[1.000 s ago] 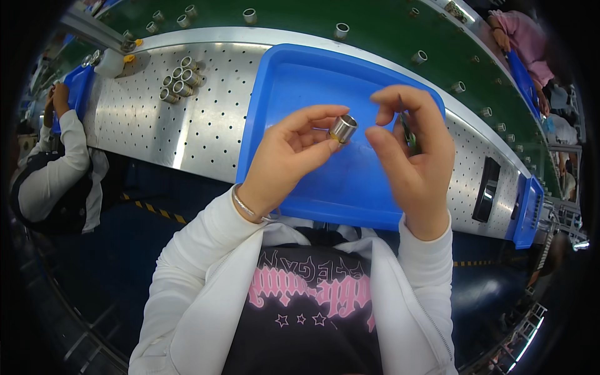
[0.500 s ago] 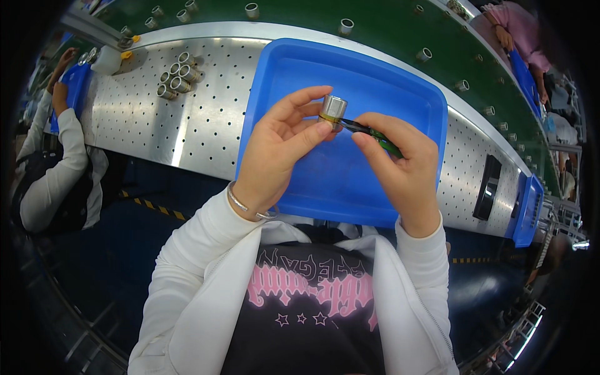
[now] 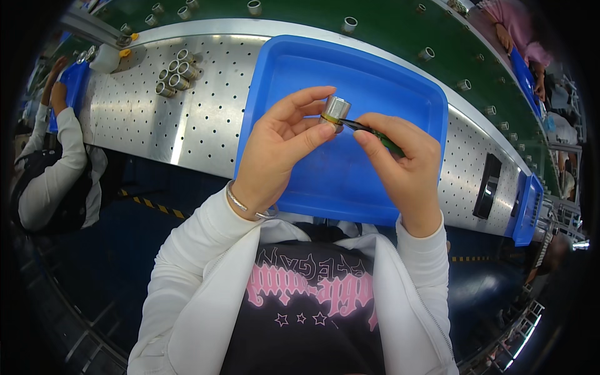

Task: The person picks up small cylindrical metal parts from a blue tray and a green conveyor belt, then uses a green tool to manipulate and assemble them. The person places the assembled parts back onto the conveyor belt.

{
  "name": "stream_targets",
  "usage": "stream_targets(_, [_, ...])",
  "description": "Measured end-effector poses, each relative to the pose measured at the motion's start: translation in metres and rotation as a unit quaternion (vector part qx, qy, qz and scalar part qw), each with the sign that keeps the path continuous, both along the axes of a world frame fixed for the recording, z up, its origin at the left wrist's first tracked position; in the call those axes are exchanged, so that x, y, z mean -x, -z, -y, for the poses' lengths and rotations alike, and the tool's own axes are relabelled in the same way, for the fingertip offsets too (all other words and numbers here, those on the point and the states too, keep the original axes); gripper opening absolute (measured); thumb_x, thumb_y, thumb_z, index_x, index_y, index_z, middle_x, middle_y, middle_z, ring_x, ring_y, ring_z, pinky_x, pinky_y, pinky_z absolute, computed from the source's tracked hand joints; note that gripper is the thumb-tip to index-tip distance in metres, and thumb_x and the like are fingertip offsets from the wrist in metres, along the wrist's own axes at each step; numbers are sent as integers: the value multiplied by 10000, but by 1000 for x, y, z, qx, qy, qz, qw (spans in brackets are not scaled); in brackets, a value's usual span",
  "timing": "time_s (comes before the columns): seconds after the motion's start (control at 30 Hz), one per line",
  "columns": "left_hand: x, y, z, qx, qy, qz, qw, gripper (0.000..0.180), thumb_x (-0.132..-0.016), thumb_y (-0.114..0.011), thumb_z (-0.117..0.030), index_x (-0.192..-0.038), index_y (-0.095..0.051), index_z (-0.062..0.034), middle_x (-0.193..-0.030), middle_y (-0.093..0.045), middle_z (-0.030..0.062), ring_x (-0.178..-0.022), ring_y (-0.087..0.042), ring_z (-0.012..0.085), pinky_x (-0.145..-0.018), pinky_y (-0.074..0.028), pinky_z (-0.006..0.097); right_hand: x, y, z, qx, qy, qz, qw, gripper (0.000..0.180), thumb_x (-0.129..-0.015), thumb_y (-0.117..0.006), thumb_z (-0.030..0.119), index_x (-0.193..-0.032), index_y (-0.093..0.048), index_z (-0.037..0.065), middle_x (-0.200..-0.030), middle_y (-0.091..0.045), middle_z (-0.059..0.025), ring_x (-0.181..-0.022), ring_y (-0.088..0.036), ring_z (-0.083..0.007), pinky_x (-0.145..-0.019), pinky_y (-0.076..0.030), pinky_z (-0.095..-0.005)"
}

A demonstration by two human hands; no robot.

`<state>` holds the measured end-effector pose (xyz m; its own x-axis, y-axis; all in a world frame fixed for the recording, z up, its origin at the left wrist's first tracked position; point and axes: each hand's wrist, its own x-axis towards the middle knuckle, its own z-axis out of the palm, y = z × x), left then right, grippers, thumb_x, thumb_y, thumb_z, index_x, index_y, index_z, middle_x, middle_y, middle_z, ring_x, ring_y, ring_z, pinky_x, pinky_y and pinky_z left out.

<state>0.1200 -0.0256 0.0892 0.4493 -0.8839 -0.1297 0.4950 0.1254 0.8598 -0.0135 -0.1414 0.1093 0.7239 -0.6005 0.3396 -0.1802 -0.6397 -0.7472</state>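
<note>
Since the half-second-old frame, little has changed: I see the same grip, with the hands sitting a touch lower over the tray and the tool tip still at the part. Left hand (image 3: 278, 147) pinches a small silver metal cylinder with a yellow band (image 3: 334, 112) between thumb and fingers, held above the blue plastic tray (image 3: 294, 69). Right hand (image 3: 400, 159) is closed round a slim dark-green pointed tool (image 3: 375, 132), whose tip meets the cylinder's side at the band. A second back, the right hand had no tool at the part.

Around: the tray lies on a perforated steel counter (image 3: 206, 112). A cluster of similar metal cylinders (image 3: 175, 75) lies on the counter well left of the tray. More cylinders stand spaced along a green conveyor belt (image 3: 387, 31) beyond the counter. A smaller blue tray (image 3: 525, 209) sits at the right end, a black slot (image 3: 486, 184) just before it. Another person's white sleeve (image 3: 53, 156) shows far left; another in pink (image 3: 515, 37) far right.

Nothing stands between hands and tray. Bare tray floor lies beneath them; its near rim is close to the wrists.
</note>
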Motion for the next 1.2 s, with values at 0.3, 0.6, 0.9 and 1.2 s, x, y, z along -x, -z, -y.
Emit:
stream_targets(0.3, [-1,-4,-1,-9,12,-27,1000,453,-831,-612,-17,-1261,-468,-14,-1092,-566,108,-980,-588,161,-873,-465,266,-3,-2,-3,-33,14,23,999,163,-736,-716,137,-857,-662,42,-739,-646,-84,-574,-588,-193,-497,-426,-277])
stream_targets(0.6, [0,5,-1,6,21,-9,1000,453,-871,-562,-69,-1296,-410,-27,-1084,-574,101,-972,-589,158,-867,-470,267,-10,2,-6,-29,-29,4,999,153,-682,-678,23,-819,-612,31,-781,-610,-89,-690,-605,-235,-590,-467,-272])
stream_targets(0.9, [0,-1,0,-18,41,-78,996,433,-878,-579,-114,-1272,-436,-4,-1092,-571,113,-950,-600,174,-847,-478,271,-11,4,-4,-34,-13,55,998,206,-666,-633,-56,-847,-586,30,-896,-645,-97,-761,-619,-237,-625,-475,-293])
stream_targets(1.2, [-1,1,1,-17,60,-79,995,423,-917,-514,-154,-1303,-409,-20,-1073,-595,111,-927,-623,173,-831,-506,262,-8,11,-2,-146,-14,103,984,141,-747,-617,-52,-867,-580,13,-898,-673,-70,-624,-528,-79,-535,-396,-198])
